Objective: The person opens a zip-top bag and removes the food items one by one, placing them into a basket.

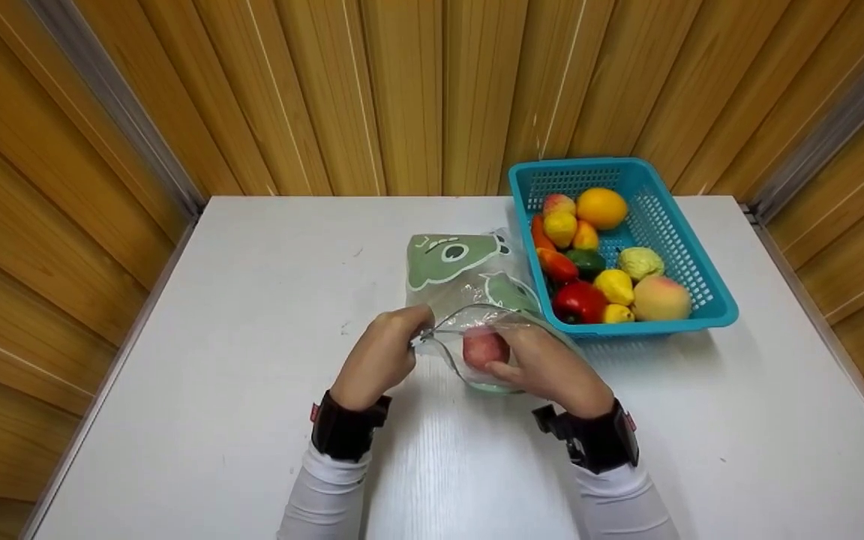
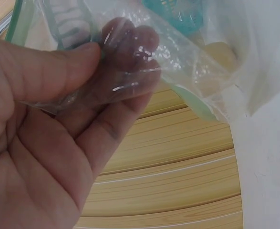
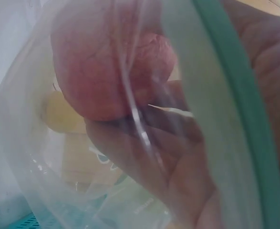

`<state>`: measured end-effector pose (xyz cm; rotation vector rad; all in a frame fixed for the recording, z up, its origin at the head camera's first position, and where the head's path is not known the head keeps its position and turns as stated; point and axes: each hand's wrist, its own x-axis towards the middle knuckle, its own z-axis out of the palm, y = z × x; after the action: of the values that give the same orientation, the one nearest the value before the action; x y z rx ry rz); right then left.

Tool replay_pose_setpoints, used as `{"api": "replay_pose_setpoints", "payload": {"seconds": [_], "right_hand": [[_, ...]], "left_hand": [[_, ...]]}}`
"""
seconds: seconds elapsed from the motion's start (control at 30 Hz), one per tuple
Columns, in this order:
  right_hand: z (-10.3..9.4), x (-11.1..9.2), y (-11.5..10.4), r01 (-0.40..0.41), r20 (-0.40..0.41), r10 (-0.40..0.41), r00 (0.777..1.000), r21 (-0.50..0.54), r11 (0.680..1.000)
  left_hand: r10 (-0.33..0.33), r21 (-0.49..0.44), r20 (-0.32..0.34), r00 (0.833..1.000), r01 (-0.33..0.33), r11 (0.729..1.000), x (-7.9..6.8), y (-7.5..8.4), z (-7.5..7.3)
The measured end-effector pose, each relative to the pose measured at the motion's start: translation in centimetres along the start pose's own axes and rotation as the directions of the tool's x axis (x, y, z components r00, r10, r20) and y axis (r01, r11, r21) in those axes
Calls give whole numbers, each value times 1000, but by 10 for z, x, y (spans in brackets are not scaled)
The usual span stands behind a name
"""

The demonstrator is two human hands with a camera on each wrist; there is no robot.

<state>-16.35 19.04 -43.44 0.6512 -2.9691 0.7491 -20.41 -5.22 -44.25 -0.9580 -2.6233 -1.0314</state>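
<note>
A clear plastic zip bag with green cartoon prints lies on the table, its mouth spread toward me. My left hand pinches one corner of that mouth; in the left wrist view the thumb presses the film against fingers seen through it. Inside the opening, my right hand holds a round pinkish-red fruit, with the fingers under it in the right wrist view. The bag's green edge strip crosses in front of that palm. Through the film shows something pale yellow.
A blue basket stands at the back right, close beside the bag. It holds several fruits and vegetables, among them an orange, a peach and a red fruit. Wood-look panels rise behind the white table.
</note>
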Motion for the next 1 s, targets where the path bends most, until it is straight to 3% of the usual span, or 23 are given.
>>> {"api": "replay_pose_setpoints", "payload": {"seconds": [0.2,0.47,0.77,1.0], "right_hand": [[-4,-2,0,35,-1,-35,999,10,999],[-12,-6,-3,-4,43,2,999,33,999],[-18,-14,-7,-10,39,10,999,8,1000],[-23,-17,-8,31,31,-32,999,18,999]], "left_hand": [[-3,-5,2,1000,3,1000,0,0,0],[-2,5,0,1000,2,1000,0,0,0],[-6,1,3,1000,6,1000,0,0,2],[4,1,1,1000,-4,1000,0,1,2]]}}
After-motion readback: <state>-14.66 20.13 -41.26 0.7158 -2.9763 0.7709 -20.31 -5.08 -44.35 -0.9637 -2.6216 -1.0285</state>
